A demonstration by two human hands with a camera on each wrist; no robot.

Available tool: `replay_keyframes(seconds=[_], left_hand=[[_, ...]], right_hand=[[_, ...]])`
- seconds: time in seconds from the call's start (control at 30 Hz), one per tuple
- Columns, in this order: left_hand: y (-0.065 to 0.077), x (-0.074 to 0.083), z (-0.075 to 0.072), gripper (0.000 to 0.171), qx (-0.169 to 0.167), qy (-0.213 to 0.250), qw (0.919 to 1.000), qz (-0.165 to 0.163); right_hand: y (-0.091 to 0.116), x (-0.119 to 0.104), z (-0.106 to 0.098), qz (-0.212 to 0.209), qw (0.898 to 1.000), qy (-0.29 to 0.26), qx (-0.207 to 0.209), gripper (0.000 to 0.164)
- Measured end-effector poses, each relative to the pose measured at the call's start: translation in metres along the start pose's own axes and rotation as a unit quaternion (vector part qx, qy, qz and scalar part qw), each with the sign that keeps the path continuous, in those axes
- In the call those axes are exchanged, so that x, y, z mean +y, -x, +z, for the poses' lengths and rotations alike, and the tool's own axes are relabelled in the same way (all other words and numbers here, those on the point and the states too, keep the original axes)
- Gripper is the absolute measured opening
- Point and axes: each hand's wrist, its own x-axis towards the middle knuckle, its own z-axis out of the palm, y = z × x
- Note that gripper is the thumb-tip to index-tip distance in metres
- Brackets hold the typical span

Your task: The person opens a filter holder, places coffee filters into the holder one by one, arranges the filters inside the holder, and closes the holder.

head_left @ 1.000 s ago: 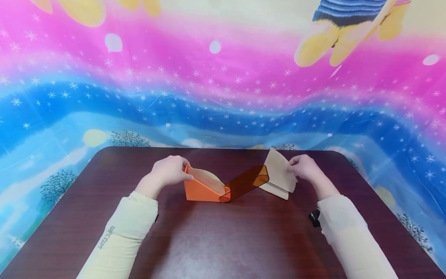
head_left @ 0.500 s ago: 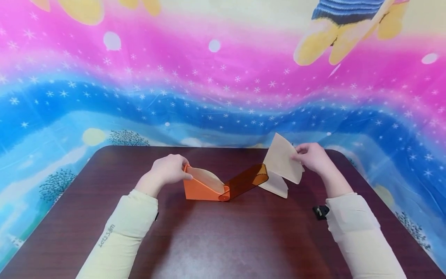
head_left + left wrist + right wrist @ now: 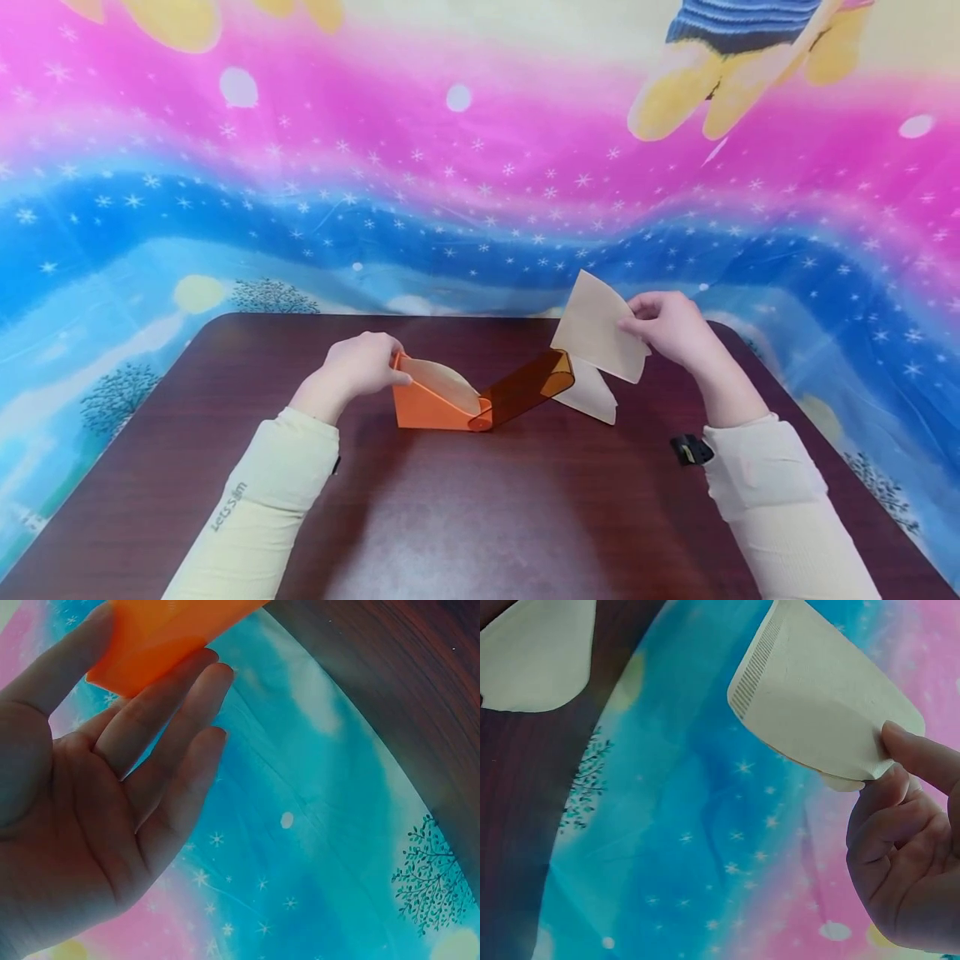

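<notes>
My left hand [image 3: 358,364] pinches the back corner of an orange coffee filter holder [image 3: 427,412] standing on the table. Inside the holder lie tan filters [image 3: 444,383]. Its see-through brown lid [image 3: 525,390] is swung open to the right. In the left wrist view, thumb and fingers hold the orange wall [image 3: 165,645] from both sides. To the right, my right hand [image 3: 675,325] pinches the edge of a paper coffee filter [image 3: 825,697], lifted above the table, with its crimped seam showing in the right wrist view. A second layer peeks out behind its lower edge.
More coffee filters [image 3: 588,393] lie on the table by the lid's free end, partly behind the lid and the raised filter. The dark wooden table [image 3: 480,517] reaches back to a colourful printed cloth [image 3: 375,167] hanging behind it.
My right hand has lifted the coffee filter up off the others, rightward at first and then slightly back left. The left hand and the orange holder have stayed in place.
</notes>
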Motion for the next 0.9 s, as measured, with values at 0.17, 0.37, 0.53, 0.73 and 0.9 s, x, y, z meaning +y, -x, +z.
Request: replay_keyframes(seconds=[0.17,0.37,0.53,0.73,0.9], left_hand=[[-0.001,-0.003,0.003,0.032,0.002,-0.004,1.0,0.006],[-0.001,-0.003,0.002,0.034,0.004,-0.007,0.9999,0.01],[-0.001,-0.003,0.002,0.033,0.003,-0.008,0.9999,0.011],[-0.001,-0.004,0.002,0.032,0.004,-0.007,0.9999,0.011],[-0.002,-0.004,0.002,0.031,0.004,-0.002,0.9999,0.011]], right_hand=[[0.002,-0.008,-0.004,-0.015,1.0,-0.008,0.004,0.022],[0.005,-0.018,-0.009,-0.034,0.999,-0.015,0.013,0.022],[0.007,-0.027,-0.01,-0.051,0.998,-0.014,0.02,0.02],[0.006,-0.038,-0.008,-0.059,0.998,-0.016,0.021,0.022],[0.005,-0.047,-0.003,-0.061,0.998,-0.021,0.016,0.023]])
